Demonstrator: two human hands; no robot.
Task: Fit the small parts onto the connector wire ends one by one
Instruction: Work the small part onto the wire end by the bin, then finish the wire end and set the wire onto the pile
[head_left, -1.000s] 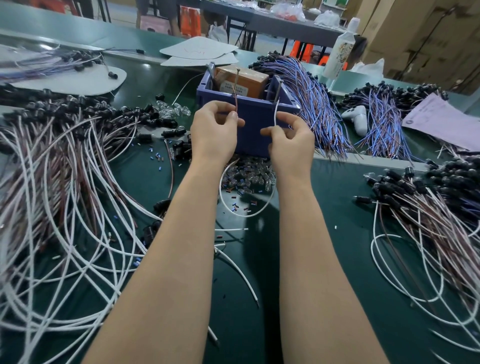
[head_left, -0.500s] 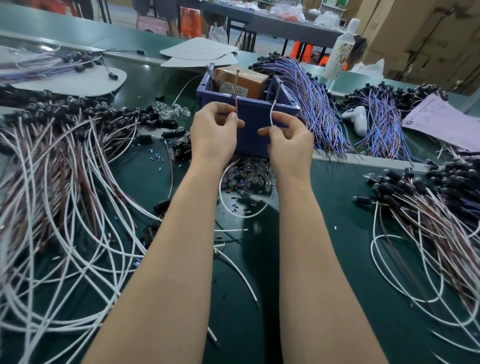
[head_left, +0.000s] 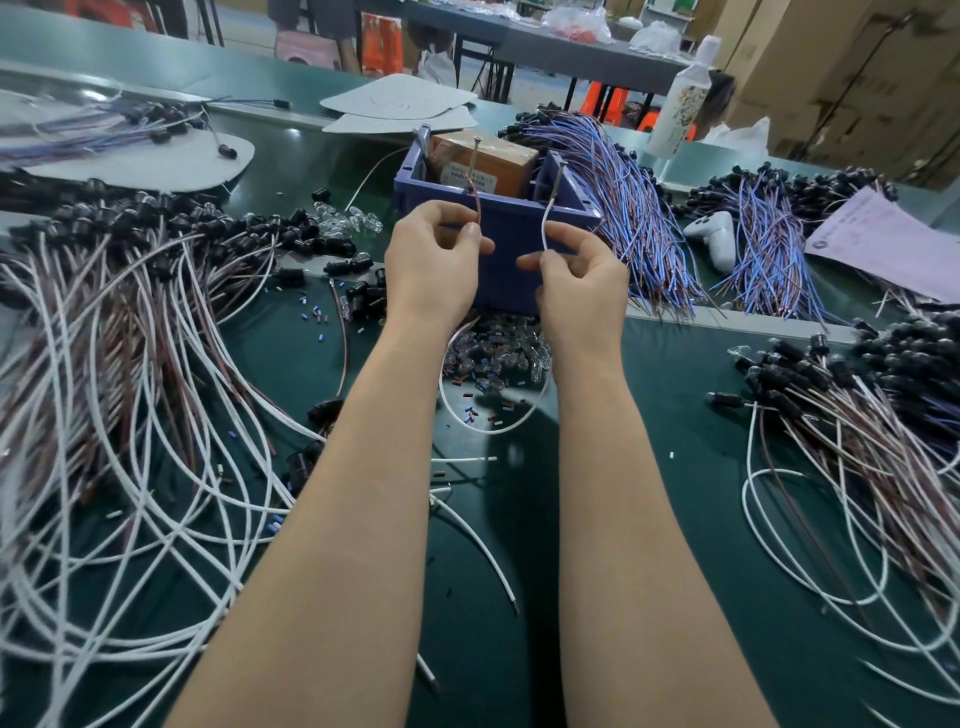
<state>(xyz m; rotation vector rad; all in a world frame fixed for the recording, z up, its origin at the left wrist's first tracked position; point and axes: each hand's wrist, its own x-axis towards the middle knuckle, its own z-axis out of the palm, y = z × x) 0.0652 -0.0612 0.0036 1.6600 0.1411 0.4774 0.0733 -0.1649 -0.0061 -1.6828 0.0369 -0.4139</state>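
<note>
Head view showed a green table (head_left: 675, 415) crowded with wire bundles (head_left: 130, 364) on both sides, and a blue bin (head_left: 506, 234) stood just behind the hands. A heap of clear small parts (head_left: 498, 353) lay on the table between the wrists, partly hidden by them. The left hand (head_left: 434, 265) pinched a brown wire end (head_left: 474, 182) between thumb and forefinger. The right hand (head_left: 582, 291) pinched a white wire end (head_left: 550, 208) likewise, both ends upright and apart. Anything fitted on their tips was too small to tell.
</note>
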